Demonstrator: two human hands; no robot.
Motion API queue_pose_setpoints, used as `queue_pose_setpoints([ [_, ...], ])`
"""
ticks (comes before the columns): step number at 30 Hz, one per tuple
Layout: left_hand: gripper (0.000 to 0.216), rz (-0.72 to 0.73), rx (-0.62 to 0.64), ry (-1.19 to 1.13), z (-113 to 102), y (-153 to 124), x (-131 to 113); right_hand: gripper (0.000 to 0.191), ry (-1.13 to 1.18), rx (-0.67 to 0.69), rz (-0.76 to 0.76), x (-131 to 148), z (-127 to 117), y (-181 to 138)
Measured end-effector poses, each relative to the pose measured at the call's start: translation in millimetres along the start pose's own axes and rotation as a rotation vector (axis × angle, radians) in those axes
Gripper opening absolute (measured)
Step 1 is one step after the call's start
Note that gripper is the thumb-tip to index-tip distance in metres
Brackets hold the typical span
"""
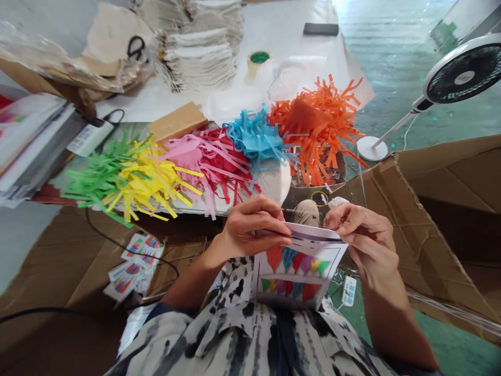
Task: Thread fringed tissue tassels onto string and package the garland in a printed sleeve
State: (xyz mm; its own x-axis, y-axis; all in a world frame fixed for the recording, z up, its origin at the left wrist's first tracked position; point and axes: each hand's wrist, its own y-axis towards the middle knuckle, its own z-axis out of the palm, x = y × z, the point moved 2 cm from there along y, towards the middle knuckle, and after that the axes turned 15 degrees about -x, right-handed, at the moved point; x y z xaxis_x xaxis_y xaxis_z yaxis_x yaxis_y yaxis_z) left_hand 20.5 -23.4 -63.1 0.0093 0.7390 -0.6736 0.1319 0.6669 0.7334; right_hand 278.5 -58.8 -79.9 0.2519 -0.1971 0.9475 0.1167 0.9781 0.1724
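Observation:
A white printed card [299, 266] with pictures of colourful tassel garlands is held in front of my body. My left hand [256, 224] pinches its upper left edge. At the upper right corner, the fingers of my right hand [366, 235] close on the same card. The top edge looks folded over. Beyond the hands, cut tissue-paper tassels lie in a row on the table: green [97, 175], yellow [151, 177], pink [191, 151], red [229, 162], blue [256, 136] and orange [313, 125].
White bundles [199, 57], a tape roll [258, 61], black scissors [136, 48] and a brown box [178, 122] are on the table [282, 21]. A fan [464, 75] stands right. Cardboard boxes [442, 198] flank me; packed printed cards [133, 271] lie in the left one.

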Motion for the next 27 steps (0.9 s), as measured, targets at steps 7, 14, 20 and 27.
queue_pose_setpoints([
  [7,0.026,-0.067,0.043,-0.073,7,-1,-6,0.016,-0.055,0.004,-0.056,-2,-4,1],
  [14,0.028,-0.046,0.056,-0.098,8,-1,-4,0.01,-0.058,0.001,-0.009,-5,-5,-1],
  [20,0.047,0.007,0.072,0.002,9,-2,-7,0.005,-0.087,0.01,0.023,0,-5,0],
  [27,0.036,-0.012,0.07,0.018,10,-2,-8,0.009,-0.267,0.068,-0.003,17,1,7],
])
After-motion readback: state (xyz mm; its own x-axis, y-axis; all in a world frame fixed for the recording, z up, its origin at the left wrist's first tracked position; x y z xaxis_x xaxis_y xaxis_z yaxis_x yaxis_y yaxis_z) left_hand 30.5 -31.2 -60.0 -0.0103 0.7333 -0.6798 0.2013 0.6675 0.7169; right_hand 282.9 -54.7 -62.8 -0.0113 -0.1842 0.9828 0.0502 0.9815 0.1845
